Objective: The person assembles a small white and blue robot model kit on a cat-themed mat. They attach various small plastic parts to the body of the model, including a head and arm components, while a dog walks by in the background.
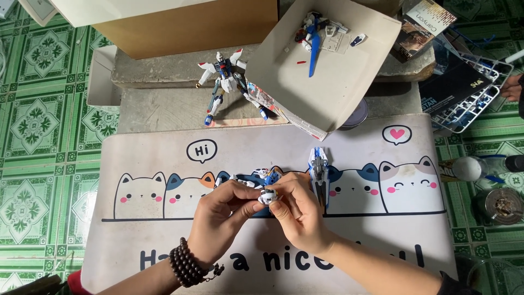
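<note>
White and blue, a small model part point(267, 196) sits pinched between both hands over the middle of the mat point(164, 246), toward its near edge. The left hand point(221, 210) comes in from the near-left, beaded bracelet point(187, 261) on the wrist, thumb and forefinger closed on the part's left side. The right hand point(297, 210) meets it from the other side, its fingers point(278, 198) pressed onto the same piece, so both grips are tight on it and the hands touch.

Just behind the hands, loose blue and white pieces point(262, 176) lie on the mat, partly hidden by the knuckles. Just right of the right hand, a long blue and white piece point(318, 169) lies pointing toward the far edge.

Beyond the mat's far edge, a finished robot figure point(226, 82) in white, blue and red lies on the stone slab point(164, 106). Beside it to the right, an open box lid point(327, 82) holds more parts point(316, 35). At the far-right corner, plastic runner frames point(472, 90) rest over dark booklets. On the floor by the right edge stands an ashtray point(499, 205).
</note>
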